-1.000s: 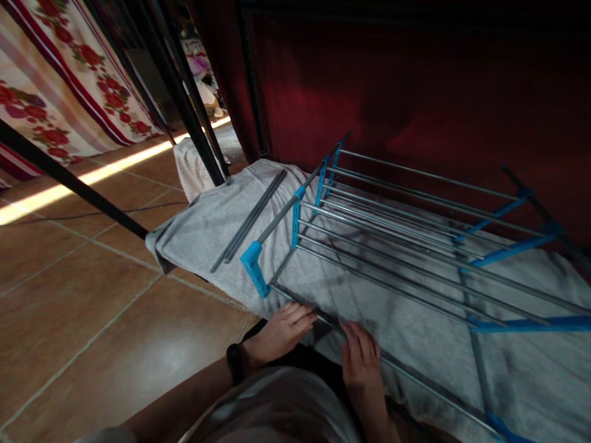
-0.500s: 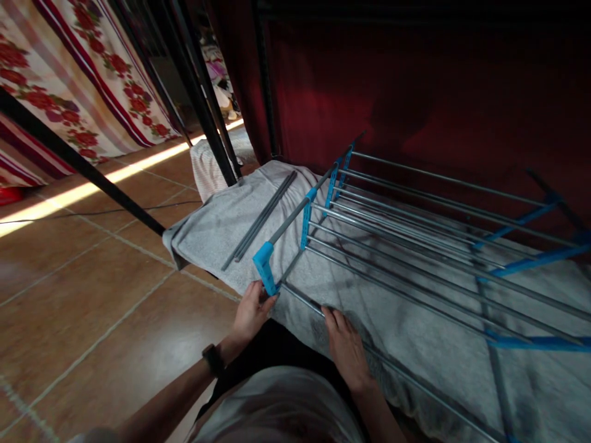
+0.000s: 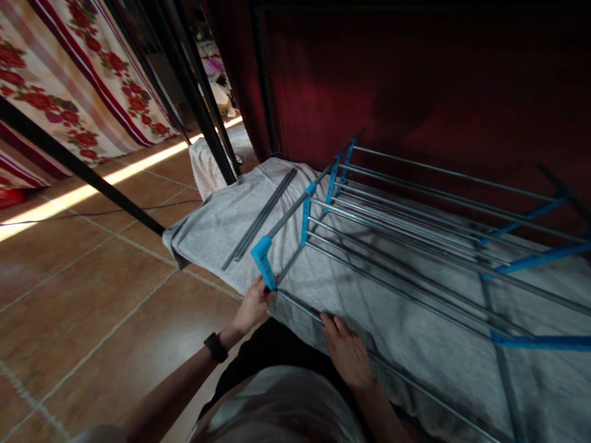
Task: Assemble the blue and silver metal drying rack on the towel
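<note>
Lying on a grey towel (image 3: 221,221) spread over the floor, the rack (image 3: 415,227) of grey rods and blue connectors runs out of view at right. Left hand (image 3: 252,306) pinches the nearest blue corner piece (image 3: 265,261); right hand (image 3: 347,352) rests flat, fingers extended, on the front rod (image 3: 300,306). Two loose rods (image 3: 261,215) lie beside it.

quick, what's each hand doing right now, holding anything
Left hand: closed around the lower end of the blue corner connector.
Right hand: fingers laid over the nearest grey rod; whether it grips cannot be told.
</note>
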The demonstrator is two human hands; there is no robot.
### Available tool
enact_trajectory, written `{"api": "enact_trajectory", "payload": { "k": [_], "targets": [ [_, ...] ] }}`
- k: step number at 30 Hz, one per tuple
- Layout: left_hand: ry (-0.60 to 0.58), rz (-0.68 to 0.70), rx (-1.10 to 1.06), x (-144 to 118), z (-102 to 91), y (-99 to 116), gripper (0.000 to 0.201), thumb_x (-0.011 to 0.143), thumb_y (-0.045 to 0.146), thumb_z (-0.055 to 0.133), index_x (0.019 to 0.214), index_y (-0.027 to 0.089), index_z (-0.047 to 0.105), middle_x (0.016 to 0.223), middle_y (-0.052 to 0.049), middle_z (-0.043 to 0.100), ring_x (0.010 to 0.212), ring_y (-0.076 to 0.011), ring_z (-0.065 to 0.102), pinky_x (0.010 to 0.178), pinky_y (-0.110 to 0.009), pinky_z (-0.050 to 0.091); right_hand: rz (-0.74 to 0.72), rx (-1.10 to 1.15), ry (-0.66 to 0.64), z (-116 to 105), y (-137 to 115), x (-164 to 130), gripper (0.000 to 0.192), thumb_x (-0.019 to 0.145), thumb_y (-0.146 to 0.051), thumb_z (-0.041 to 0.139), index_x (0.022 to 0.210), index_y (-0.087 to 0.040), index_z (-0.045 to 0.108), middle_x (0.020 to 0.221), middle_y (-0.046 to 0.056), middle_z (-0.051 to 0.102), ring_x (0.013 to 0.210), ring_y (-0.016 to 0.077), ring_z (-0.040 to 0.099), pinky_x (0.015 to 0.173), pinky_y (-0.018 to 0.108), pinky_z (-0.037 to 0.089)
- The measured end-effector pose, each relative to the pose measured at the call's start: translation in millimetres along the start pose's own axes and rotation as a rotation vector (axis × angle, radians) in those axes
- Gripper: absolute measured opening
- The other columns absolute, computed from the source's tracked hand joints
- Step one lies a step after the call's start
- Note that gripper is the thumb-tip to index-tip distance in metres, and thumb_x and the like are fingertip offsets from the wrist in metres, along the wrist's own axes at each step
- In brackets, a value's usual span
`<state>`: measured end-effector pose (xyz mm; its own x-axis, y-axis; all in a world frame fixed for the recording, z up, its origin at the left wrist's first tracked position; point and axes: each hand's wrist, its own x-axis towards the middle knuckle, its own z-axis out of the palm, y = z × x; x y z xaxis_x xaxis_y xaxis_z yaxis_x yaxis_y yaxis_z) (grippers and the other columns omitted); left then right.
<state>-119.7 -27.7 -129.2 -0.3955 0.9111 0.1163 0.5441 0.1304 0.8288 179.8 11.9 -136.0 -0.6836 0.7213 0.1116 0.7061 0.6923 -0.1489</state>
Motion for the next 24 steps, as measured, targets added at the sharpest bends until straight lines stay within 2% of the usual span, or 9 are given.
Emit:
{"api": "enact_trajectory", "payload": {
  "k": [8,14,21,24],
  "targets": [
    [-0.015,-0.041,-0.068,-4.8,3.3,2.8,0.021,0.084,0.021,0.061,0.101,0.020,0.073,0.108,-0.007,0.070,0.092,-0.0220,0.071,0.087,-0.039,0.062,0.021,0.110,0.032,-6.8,0.3,1.0,0.046,0.105,-0.019,0.045,0.145,-0.031,0.063,0.122,0.008,0.076,0.090,0.0214,0.076,0.073,0.034,0.056],
    [-0.024,-0.048,-0.113,-9.6,6.8,-0.7,0.021,0.083,0.023,0.064,0.100,0.020,0.076,0.108,-0.008,0.071,0.092,-0.0224,0.071,0.087,-0.039,0.061,0.035,0.179,0.065,-1.3,3.6,-5.2,0.042,0.106,-0.024,0.046,0.143,-0.033,0.066,0.122,0.009,0.077,0.091,0.0224,0.076,0.074,0.034,0.056],
    [-0.010,-0.064,-0.167,-13.0,13.3,-8.8,0.028,0.081,0.025,0.066,0.105,0.020,0.078,0.106,-0.008,0.071,0.097,-0.0232,0.071,0.089,-0.039,0.061,0.004,0.113,-0.031,-7.0,5.2,-8.9,0.043,0.108,-0.022,0.043,0.144,-0.028,0.065,0.123,0.009,0.076,0.092,0.0202,0.076,0.073,0.032,0.056],
    [-0.016,-0.052,-0.154,-13.6,14.0,-10.5,0.027,0.081,0.025,0.065,0.104,0.020,0.079,0.107,-0.008,0.071,0.098,-0.0235,0.072,0.089,-0.040,0.061,0.004,0.128,-0.031,-8.9,3.8,-8.9,0.042,0.108,-0.023,0.045,0.144,-0.028,0.064,0.124,0.008,0.076,0.095,0.0196,0.077,0.075,0.031,0.056]
  ]
}}
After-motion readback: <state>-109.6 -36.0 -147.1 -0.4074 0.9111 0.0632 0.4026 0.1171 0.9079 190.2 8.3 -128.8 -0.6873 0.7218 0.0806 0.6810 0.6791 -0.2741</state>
